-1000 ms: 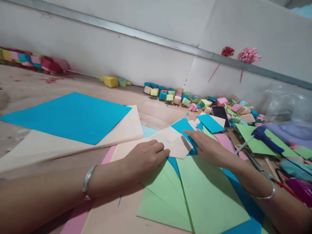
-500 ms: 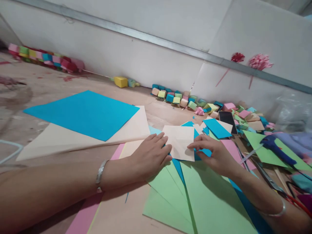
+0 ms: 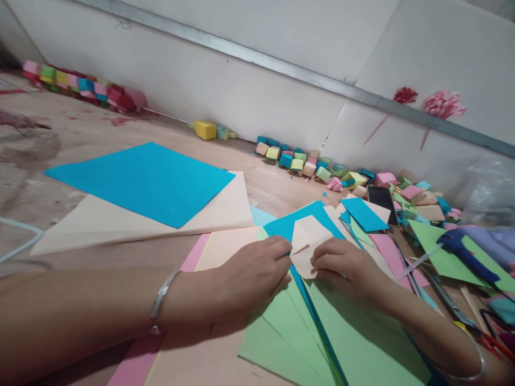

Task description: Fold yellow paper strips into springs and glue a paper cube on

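Note:
A small cream paper piece (image 3: 309, 236) is held between both hands, its edges bent and lifted. My left hand (image 3: 253, 271) is closed on its left edge, thumb hidden beneath the fingers. On the right edge, my right hand (image 3: 346, 268) pinches the same piece with curled fingers. Blue paper (image 3: 281, 222) lies just behind it, and large light green sheets (image 3: 358, 332) lie beneath the hands. To the left, a big blue sheet (image 3: 145, 182) rests on a cream sheet (image 3: 72, 228).
Small folded paper cubes (image 3: 298, 163) line the wall. At the right are a phone (image 3: 382, 203), a blue glue gun (image 3: 469, 254) on green paper, scissors (image 3: 450, 305) and a plastic bag (image 3: 488, 187). Two paper flowers (image 3: 444, 104) lean on the wall.
The cream piece lay flat and square; now it is bent up at its edges. My left hand has curled its fingers and closed on it, and more blue paper shows behind.

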Action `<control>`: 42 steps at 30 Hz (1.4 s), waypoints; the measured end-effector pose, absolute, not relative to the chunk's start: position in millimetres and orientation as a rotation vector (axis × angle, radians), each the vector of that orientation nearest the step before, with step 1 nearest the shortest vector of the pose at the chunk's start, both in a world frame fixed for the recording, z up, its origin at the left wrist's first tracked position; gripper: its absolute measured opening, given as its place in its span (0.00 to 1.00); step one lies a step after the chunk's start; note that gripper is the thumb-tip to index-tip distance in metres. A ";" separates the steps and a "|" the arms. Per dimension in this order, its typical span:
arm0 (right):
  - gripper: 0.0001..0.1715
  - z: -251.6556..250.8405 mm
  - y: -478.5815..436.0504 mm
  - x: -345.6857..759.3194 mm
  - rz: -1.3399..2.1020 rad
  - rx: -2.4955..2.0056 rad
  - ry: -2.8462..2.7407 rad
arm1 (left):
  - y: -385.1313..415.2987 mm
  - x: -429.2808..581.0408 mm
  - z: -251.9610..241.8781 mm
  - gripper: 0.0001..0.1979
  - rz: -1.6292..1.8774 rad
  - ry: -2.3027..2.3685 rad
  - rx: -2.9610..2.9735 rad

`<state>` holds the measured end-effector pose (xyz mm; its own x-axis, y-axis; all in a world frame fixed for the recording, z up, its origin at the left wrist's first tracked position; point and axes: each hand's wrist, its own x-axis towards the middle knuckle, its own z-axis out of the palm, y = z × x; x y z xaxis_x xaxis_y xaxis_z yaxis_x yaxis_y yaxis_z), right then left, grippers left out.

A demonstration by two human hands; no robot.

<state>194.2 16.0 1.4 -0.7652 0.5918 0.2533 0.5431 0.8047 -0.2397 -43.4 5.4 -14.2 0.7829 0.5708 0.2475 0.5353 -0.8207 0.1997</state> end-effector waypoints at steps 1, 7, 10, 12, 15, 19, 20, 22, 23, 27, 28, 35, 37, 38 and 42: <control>0.14 2.1 16.5 195.5 0.309 -0.886 -2.668 | 4.9 -43.9 -13.3 0.09 0.489 0.869 2.847; 0.07 6.9 15.6 202.3 0.556 -1.078 -2.630 | 6.8 -45.0 -16.1 0.09 0.583 0.799 2.828; 0.13 2.6 15.9 203.4 0.424 -1.142 -2.630 | 6.8 -44.2 -19.0 0.09 0.571 0.750 2.855; 0.17 -3.2 17.3 203.8 0.284 -1.242 -2.630 | 6.2 -44.2 -20.1 0.08 0.538 0.716 2.883; 0.17 -13.3 19.6 202.8 0.089 -1.405 -2.621 | 5.7 -44.7 -20.3 0.07 0.494 0.712 2.886; 0.15 -23.4 21.0 199.3 -0.099 -1.542 -2.579 | 6.7 -45.0 -18.9 0.08 0.496 0.703 2.855; 0.15 -25.3 21.4 198.6 -0.128 -1.556 -2.569 | 7.2 -45.0 -18.5 0.08 0.490 0.700 2.846; 0.14 -28.9 22.6 198.1 -0.185 -1.551 -2.560 | 8.6 -44.7 -18.0 0.08 0.470 0.701 2.829; 0.14 -30.6 23.4 198.2 -0.208 -1.535 -2.563 | 9.4 -44.6 -18.1 0.09 0.466 0.696 2.826; 0.15 -35.3 25.6 198.5 -0.296 -1.496 -2.563 | 13.4 -44.1 -21.0 0.13 0.454 0.653 2.864; 0.15 -35.8 25.7 198.3 -0.313 -1.501 -2.556 | 14.3 -44.0 -22.2 0.13 0.454 0.644 2.882; 0.15 -39.8 26.3 198.7 -0.350 -1.491 -2.567 | 14.7 -43.7 -24.2 0.13 0.488 0.662 2.911; 0.15 -41.7 26.9 199.0 -0.375 -1.488 -2.573 | 14.1 -43.4 -23.1 0.13 0.493 0.673 2.920; 0.15 -42.4 27.0 199.0 -0.386 -1.487 -2.574 | 14.0 -43.2 -22.6 0.13 0.483 0.675 2.931; 0.15 -42.9 27.0 198.4 -0.387 -1.489 -2.567 | 14.2 -42.5 -20.9 0.13 0.424 0.671 2.976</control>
